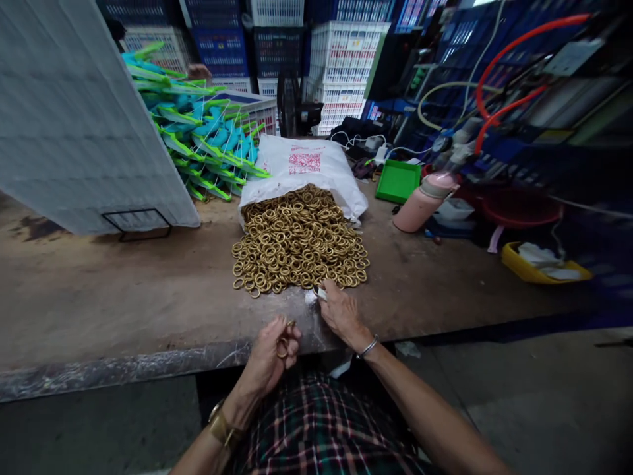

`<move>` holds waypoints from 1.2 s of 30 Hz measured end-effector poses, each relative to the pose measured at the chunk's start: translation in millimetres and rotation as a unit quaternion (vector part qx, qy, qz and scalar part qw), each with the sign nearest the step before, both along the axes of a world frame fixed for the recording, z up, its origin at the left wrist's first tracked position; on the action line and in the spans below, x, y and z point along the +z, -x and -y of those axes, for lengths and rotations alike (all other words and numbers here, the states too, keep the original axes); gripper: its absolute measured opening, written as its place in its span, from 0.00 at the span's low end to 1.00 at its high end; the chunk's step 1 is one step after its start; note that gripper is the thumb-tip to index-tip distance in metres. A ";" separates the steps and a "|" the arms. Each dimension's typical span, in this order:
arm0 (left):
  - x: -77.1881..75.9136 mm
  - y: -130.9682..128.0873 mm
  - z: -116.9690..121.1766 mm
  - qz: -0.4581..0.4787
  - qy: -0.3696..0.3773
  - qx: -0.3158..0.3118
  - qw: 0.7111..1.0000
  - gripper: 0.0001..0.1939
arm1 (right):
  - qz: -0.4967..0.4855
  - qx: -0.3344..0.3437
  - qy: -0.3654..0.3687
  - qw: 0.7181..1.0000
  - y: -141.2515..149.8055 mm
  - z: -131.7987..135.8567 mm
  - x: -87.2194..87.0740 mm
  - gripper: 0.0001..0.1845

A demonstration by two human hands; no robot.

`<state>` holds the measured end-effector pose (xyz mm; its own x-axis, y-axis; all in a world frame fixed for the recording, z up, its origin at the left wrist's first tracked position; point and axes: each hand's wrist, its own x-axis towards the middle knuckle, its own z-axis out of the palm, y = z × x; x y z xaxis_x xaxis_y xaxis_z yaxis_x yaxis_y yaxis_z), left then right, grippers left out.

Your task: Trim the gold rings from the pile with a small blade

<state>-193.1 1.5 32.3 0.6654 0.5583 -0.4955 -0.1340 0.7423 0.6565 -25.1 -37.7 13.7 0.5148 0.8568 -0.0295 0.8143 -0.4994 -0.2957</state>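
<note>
A heap of brass-coloured rings [301, 244] spills from the mouth of a white woven sack [277, 158] onto the table [148, 290]. Close to the table's front edge, my left hand [267, 356] is curled around a few metal rings [282, 348], which show between the thumb and fingers. My right hand [343, 315] reaches to the near edge of the heap with its fingers pinched. A small white and dark piece [320, 292] shows at those fingertips; whether it is held or wrapped on a finger is unclear.
A pale panel [99, 119] stands at left beside stacked green and turquoise pieces [208, 132]. At right are a green tray [398, 181], a pink bottle [420, 208] and a yellow tray [524, 267]. Red hoses [487, 86] hang above; crates [346, 53] rise behind.
</note>
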 end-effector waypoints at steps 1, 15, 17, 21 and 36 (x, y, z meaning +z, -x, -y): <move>-1.6 0.1 -0.8 -0.001 0.014 0.004 1.000 0.17 | 0.007 -0.012 -0.002 1.000 -1.9 -1.3 -0.9 0.14; -28.5 -7.1 -17.5 0.032 0.178 0.040 0.983 0.17 | -0.021 -0.017 -0.046 0.999 -9.3 -5.5 -13.8 0.13; -24.6 -8.9 -17.4 0.015 0.147 0.052 0.988 0.15 | -0.076 -0.011 -0.092 0.993 -9.2 -6.2 -11.0 0.08; -11.0 -13.3 -12.4 0.026 -0.013 0.026 0.999 0.17 | -0.277 -0.016 -0.210 0.937 3.1 -7.1 -3.3 0.05; -14.2 -5.6 -10.4 -0.154 -0.412 0.053 0.896 0.11 | -0.485 0.032 -0.175 0.856 36.4 -2.6 6.8 0.11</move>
<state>-187.4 11.9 18.1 0.4896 0.8712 -0.0374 0.1077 -0.0178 0.9940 -61.4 -35.1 20.5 0.3459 0.9258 -0.1525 0.1221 -0.2056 -0.9710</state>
